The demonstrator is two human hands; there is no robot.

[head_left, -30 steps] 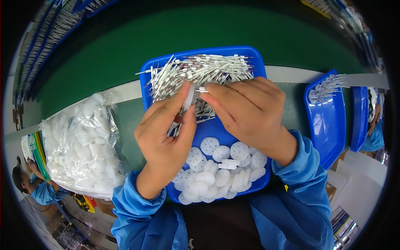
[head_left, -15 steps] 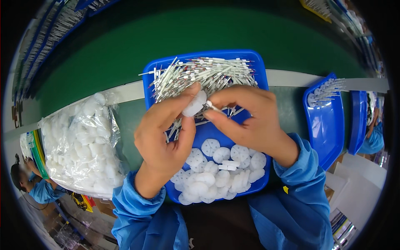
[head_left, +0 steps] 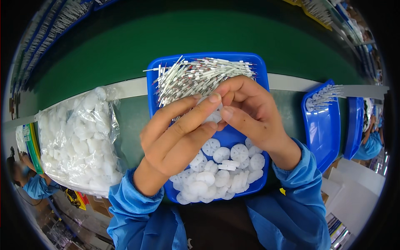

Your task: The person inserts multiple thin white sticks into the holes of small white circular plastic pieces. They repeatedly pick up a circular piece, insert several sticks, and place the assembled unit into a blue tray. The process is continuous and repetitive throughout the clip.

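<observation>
Both hands meet over the far half of a blue tray [head_left: 263, 79]. A white plastic disc [head_left: 214, 116] sits between them, partly covered by fingers. My left hand [head_left: 177, 135] is closed on it, with the fingertips along its near and far sides. My right hand [head_left: 254, 118] pinches at the disc's right side, thumb and forefinger closed; the thin white rod it gripped a moment earlier is hidden behind the fingers. Beyond the hands, the tray holds a heap of thin white rods [head_left: 204, 77], some with reddish tips. Nearer me lies a pile of round white discs [head_left: 204, 179] with small holes.
Left of the tray stands a clear plastic bag [head_left: 79, 146] packed with white discs. A second blue tray [head_left: 323, 139] at the right carries rods with discs attached [head_left: 323, 98]. Other people sit at the far left and right edges. Stocked trays [head_left: 54, 46] line the upper left.
My left fingers have stretched over the disc, covering most of it. The right hand has turned and closed in on it, and the rod has gone out of sight.
</observation>
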